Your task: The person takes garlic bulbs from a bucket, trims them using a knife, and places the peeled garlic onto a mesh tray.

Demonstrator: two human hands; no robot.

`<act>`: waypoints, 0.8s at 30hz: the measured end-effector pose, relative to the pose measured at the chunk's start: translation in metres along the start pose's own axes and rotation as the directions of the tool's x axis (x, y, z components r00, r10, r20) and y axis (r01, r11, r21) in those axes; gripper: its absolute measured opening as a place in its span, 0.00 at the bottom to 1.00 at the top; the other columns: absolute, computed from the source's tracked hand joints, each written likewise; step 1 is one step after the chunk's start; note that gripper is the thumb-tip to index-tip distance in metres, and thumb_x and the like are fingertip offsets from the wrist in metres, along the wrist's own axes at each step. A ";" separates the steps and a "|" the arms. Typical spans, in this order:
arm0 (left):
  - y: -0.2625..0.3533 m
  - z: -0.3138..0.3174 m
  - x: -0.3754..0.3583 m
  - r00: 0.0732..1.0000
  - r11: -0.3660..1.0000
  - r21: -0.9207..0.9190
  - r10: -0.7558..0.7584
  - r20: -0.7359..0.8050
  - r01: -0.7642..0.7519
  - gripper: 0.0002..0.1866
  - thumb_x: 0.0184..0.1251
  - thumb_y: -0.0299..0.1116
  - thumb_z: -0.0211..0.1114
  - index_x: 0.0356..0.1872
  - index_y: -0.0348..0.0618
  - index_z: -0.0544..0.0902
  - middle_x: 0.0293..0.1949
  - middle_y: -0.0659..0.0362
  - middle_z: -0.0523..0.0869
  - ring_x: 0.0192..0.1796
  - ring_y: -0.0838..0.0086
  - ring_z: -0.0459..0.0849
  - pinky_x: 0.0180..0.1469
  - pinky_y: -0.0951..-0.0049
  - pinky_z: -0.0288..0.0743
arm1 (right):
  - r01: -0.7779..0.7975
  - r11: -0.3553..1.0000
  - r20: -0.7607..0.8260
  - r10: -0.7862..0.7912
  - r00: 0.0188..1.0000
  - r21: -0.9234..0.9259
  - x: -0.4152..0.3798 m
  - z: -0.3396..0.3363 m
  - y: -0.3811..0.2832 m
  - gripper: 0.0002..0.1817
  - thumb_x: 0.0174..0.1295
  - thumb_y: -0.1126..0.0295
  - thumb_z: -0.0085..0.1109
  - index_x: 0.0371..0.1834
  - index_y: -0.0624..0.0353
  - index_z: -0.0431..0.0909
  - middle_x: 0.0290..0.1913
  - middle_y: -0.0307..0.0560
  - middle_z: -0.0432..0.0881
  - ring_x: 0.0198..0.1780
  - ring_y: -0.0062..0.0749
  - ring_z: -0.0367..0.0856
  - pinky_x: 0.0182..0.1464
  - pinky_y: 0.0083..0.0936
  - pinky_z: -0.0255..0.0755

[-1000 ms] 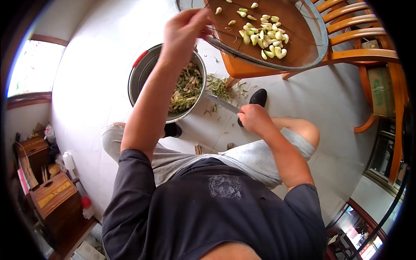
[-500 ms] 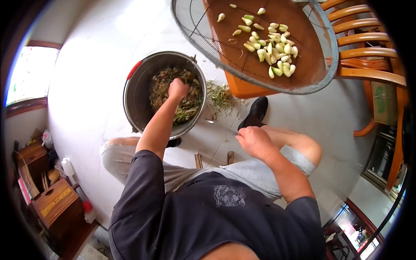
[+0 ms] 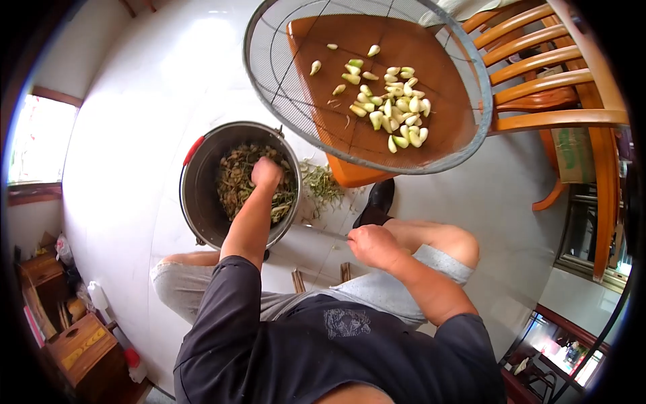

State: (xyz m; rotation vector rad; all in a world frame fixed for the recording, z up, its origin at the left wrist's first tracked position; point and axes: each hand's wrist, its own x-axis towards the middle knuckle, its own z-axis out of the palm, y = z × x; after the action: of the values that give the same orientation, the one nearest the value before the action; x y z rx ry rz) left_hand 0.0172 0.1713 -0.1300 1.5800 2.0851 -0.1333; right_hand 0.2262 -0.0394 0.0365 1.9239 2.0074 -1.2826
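Note:
My left hand [image 3: 267,173] reaches down into a metal bucket [image 3: 190,210] with a red handle grip. Its fingers look curled over the pale, dry-looking peelings and stalks [image 3: 234,182] inside, and anything they grip is hidden. My right hand [image 3: 372,246] is closed above my knee, around the end of a knife [image 3: 323,232] whose thin blade points left toward the bucket. Peeled garlic cloves [image 3: 404,104] lie in a round mesh sieve [image 3: 269,101] in front of me, mostly heaped on its right side.
The sieve rests over an orange-brown seat [image 3: 350,174]. A slatted wooden chair [image 3: 538,84] stands at the right. Green and pale scraps [image 3: 321,185] litter the floor between bucket and seat. Wooden boxes [image 3: 81,347] stand at the lower left.
The view has shifted, so bucket and sieve appear lower and further left. My left hand stays in the bucket; the blade from my right hand now shows more clearly.

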 end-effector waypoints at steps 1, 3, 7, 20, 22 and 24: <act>0.005 0.001 0.001 0.999 0.999 -0.019 -0.044 0.017 0.044 0.15 0.54 0.33 0.63 0.43 0.39 0.83 0.44 0.48 0.84 0.48 0.56 0.84 0.47 0.61 0.79 | 0.006 1.000 -0.005 -0.006 1.000 0.002 0.001 0.001 0.002 0.11 0.57 0.66 0.51 0.30 0.62 0.80 0.32 0.58 0.82 0.39 0.55 0.80 0.45 0.45 0.73; 0.008 0.005 0.001 0.999 0.998 -0.032 -0.049 0.012 0.049 0.15 0.54 0.34 0.63 0.42 0.39 0.83 0.45 0.47 0.84 0.48 0.56 0.83 0.48 0.61 0.78 | 0.000 1.000 -0.004 0.000 1.000 -0.012 0.002 0.001 0.005 0.12 0.58 0.64 0.51 0.31 0.60 0.80 0.32 0.56 0.82 0.39 0.52 0.80 0.44 0.44 0.74; -0.001 0.014 0.003 0.995 0.983 -0.182 -0.036 -0.092 0.019 0.15 0.54 0.34 0.63 0.41 0.38 0.82 0.43 0.46 0.84 0.48 0.54 0.83 0.49 0.60 0.76 | 0.030 0.999 -0.057 -0.031 0.998 -0.020 0.002 0.002 0.006 0.11 0.58 0.63 0.53 0.30 0.59 0.80 0.31 0.55 0.82 0.37 0.53 0.80 0.41 0.43 0.74; -0.089 -0.020 -0.029 0.988 0.035 -0.994 0.125 -0.095 -0.100 0.11 0.58 0.26 0.65 0.41 0.43 0.75 0.31 0.61 0.82 0.32 0.80 0.77 0.29 0.80 0.70 | 0.204 0.975 -0.315 -0.168 0.934 0.084 -0.001 0.000 -0.002 0.13 0.59 0.62 0.53 0.26 0.61 0.77 0.27 0.59 0.79 0.33 0.57 0.78 0.38 0.46 0.72; -0.085 -0.047 -0.063 0.988 0.163 -0.977 0.099 -0.120 -0.135 0.13 0.57 0.26 0.67 0.42 0.41 0.76 0.30 0.62 0.81 0.31 0.81 0.77 0.31 0.80 0.72 | 0.181 0.977 -0.308 -0.140 0.941 0.109 -0.004 -0.005 -0.008 0.13 0.59 0.63 0.54 0.26 0.62 0.77 0.27 0.60 0.79 0.33 0.56 0.78 0.38 0.45 0.72; -0.091 -0.060 -0.075 0.975 0.404 -0.888 0.109 -0.191 -0.220 0.13 0.56 0.27 0.68 0.41 0.39 0.78 0.31 0.60 0.82 0.31 0.80 0.79 0.31 0.79 0.74 | 0.174 0.977 -0.322 -0.126 0.938 0.123 -0.006 -0.010 -0.014 0.12 0.59 0.63 0.54 0.26 0.62 0.77 0.27 0.59 0.79 0.33 0.56 0.78 0.38 0.45 0.71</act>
State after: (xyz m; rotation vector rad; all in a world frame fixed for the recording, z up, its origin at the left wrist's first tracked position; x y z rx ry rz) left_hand -0.0733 0.0999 -0.0652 1.0350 1.5164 1.0357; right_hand 0.2208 -0.0363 0.0534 2.2019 2.3078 -1.2607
